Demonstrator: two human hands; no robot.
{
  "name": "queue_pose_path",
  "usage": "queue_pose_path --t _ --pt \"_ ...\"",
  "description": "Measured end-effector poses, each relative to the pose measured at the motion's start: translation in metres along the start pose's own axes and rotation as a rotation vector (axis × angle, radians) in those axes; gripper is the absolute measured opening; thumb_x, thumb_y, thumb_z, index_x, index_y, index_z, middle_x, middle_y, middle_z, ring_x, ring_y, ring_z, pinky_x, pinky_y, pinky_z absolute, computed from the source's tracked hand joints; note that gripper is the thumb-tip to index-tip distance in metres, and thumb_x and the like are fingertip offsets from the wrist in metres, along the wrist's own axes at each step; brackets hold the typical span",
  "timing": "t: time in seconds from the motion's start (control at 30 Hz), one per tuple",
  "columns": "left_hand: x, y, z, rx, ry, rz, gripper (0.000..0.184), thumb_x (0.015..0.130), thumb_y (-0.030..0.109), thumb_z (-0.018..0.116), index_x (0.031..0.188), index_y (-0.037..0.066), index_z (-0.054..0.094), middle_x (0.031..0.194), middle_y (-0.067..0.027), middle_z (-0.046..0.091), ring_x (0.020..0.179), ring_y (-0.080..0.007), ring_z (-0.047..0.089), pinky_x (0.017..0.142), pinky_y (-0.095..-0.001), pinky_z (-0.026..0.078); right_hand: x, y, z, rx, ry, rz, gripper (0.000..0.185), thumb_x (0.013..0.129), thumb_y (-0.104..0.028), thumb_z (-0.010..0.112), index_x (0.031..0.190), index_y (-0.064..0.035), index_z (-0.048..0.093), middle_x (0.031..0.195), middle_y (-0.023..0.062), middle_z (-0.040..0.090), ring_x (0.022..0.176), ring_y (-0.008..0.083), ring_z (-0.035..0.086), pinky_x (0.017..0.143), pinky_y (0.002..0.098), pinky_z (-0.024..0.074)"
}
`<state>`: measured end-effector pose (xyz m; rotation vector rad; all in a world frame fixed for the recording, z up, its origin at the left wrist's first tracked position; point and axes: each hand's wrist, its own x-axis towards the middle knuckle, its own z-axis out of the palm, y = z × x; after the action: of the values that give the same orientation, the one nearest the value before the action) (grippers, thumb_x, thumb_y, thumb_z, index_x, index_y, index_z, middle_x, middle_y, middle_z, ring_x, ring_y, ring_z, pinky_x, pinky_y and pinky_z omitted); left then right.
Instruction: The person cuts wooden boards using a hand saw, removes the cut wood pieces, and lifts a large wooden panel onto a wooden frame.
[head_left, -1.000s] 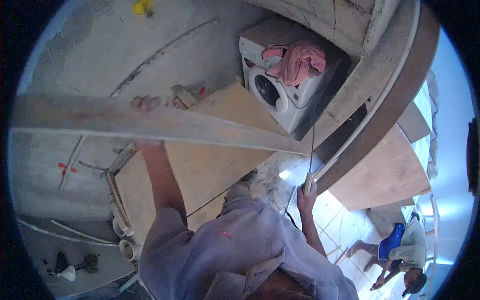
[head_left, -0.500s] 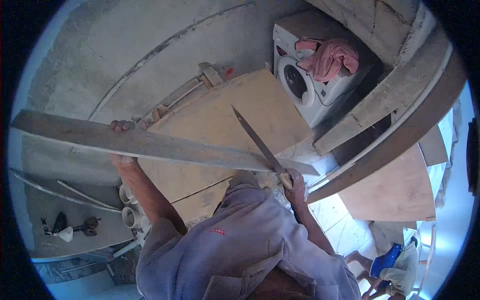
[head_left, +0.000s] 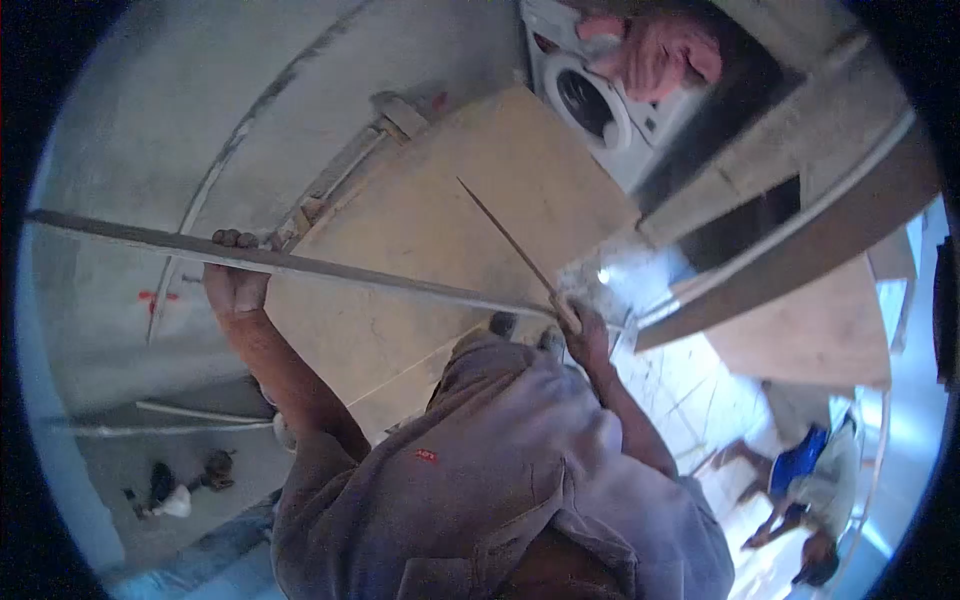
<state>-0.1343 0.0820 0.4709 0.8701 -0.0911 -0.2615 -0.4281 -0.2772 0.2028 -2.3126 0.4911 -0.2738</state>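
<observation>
The plank (head_left: 400,284) has just rolled: half a second ago its broad face showed, and now it appears almost edge-on, running from the far left to near the right hand (head_left: 590,338) above the tan panel (head_left: 420,220). The left hand (head_left: 235,285) grips it, fingers curled over its edge. The right hand is clenched round the handle of a saw (head_left: 508,237), whose blade has also thinned to a narrow line pointing far and left. The work seems to be at a repositioning stage, not cutting; whether blade and plank touch cannot be told
</observation>
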Motion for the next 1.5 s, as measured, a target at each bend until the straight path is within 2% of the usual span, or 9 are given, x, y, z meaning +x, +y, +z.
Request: queue_pose_path --t 0.37,0.6,0.67,0.8,0.87,1.0,1.07,1.3,1.5 --pt "0.115 -0.098 -0.059 0.076 0.079 -0.146 0.032 0.087 0.039 0.045 0.101 0.011 0.051 0.096 -0.0053 0.055 0.089 -0.0214 0.052 0.080 -0.0430 0.041 -0.016 0.001 0.017 -0.027 0.055 0.180 0.034 0.071 -0.018 0.063 0.102 -0.0076 0.054 0.076 0.0183 0.059 0.069 0.0371 0.056 0.062 0.0433 0.0442" --pt "0.131 -0.244 -0.096 0.110 0.461 -0.237 0.007 0.082 0.020 0.054 0.087 0.016 0.050 0.072 0.0046 0.044 0.066 -0.0074 0.043 0.058 -0.0261 0.040 -0.017 0.020 0.003 -0.060 -0.024 0.477 0.041 0.072 -0.017 0.062 0.110 -0.0074 0.049 0.084 0.0198 0.060 0.082 0.0353 0.057 0.070 0.0419 0.0441" --pt "0.167 -0.324 -0.205 -0.106 -0.100 -0.240 0.008 0.080 0.021 0.056 0.082 0.017 0.049 0.071 0.0037 0.043 0.063 -0.0103 0.042 0.055 -0.0274 0.038 -0.016 0.018 -0.008 -0.078 0.132 0.446 0.040 0.073 -0.013 0.062 0.111 -0.0065 0.050 0.083 0.0184 0.060 0.077 0.0310 0.059 0.066 0.0375 0.0455" --pt "0.153 -0.400 -0.190 0.076 0.588 -0.355 0.024 0.086 0.026 0.047 0.099 0.006 0.049 0.087 -0.0051 0.053 0.077 -0.0195 0.051 0.068 -0.0336 0.044 -0.025 0.020 -0.029 0.048 0.306 0.564 0.039 0.074 -0.013 0.061 0.109 -0.0020 0.049 0.086 0.0195 0.058 0.079 0.0333 0.058 0.067 0.0370 0.0454" --pt "0.139 -0.434 -0.193 0.534 0.486 -0.168 0.035 0.087 0.032 0.045 0.107 0.003 0.047 0.098 -0.0099 0.053 0.085 -0.0231 0.051 0.073 -0.0355 0.043 -0.036 0.020 -0.035 0.056 0.339 0.552 0.039 0.074 -0.014 0.062 0.108 -0.0015 0.049 0.087 0.0190 0.058 0.079 0.0318 0.058 0.067 0.0373 0.0451" --pt "0.119 -0.501 -0.209 0.552 0.246 0.223 0.039 0.087 0.035 0.044 0.112 0.005 0.047 0.103 -0.0122 0.052 0.087 -0.0239 0.050 0.074 -0.0346 0.043 -0.064 0.010 -0.040 -0.007 0.311 0.617 0.040 0.072 -0.013 0.064 0.108 -0.0016 0.049 0.090 0.0178 0.058 0.081 0.0288 0.057 0.072 0.0366 0.0445" --pt "0.113 -0.496 -0.176 0.665 0.737 -0.518 0.040 0.088 0.035 0.042 0.113 0.005 0.046 0.104 -0.0138 0.051 0.091 -0.0261 0.049 0.077 -0.0370 0.041 -0.077 0.003 -0.036 0.016 0.281 0.697 0.043 0.072 -0.013 0.063 0.110 -0.0008 0.047 0.095 0.0192 0.057 0.086 0.0312 0.055 0.076 0.0372 0.0432" --pt "0.070 -0.520 -0.145 0.723 0.628 -0.484 0.046 0.088 0.035 0.041 0.119 0.001 0.042 0.116 -0.0187 0.048 0.105 -0.0305 0.048 0.088 -0.0390 0.037 -0.110 -0.011 -0.015 0.122 0.316 0.748 0.050 0.076 -0.025 0.059 0.115 0.0020 0.044 0.099 0.0170 0.054 0.090 0.0280 0.051 0.079 0.0366 0.0408" --pt "0.069 -0.561 -0.164 0.744 0.646 -0.396 0.048 0.088 0.035 0.042 0.121 0.001 0.039 0.122 -0.0178 0.043 0.111 -0.0302 0.044 0.091 -0.0381 0.035 -0.122 0.009 -0.012 0.316 0.327 0.940 0.037 0.077 -0.021 0.058 0.106 -0.0014 0.045 0.077 0.0070 0.050 0.057 0.0130 0.049 0.052 0.0280 0.0415"
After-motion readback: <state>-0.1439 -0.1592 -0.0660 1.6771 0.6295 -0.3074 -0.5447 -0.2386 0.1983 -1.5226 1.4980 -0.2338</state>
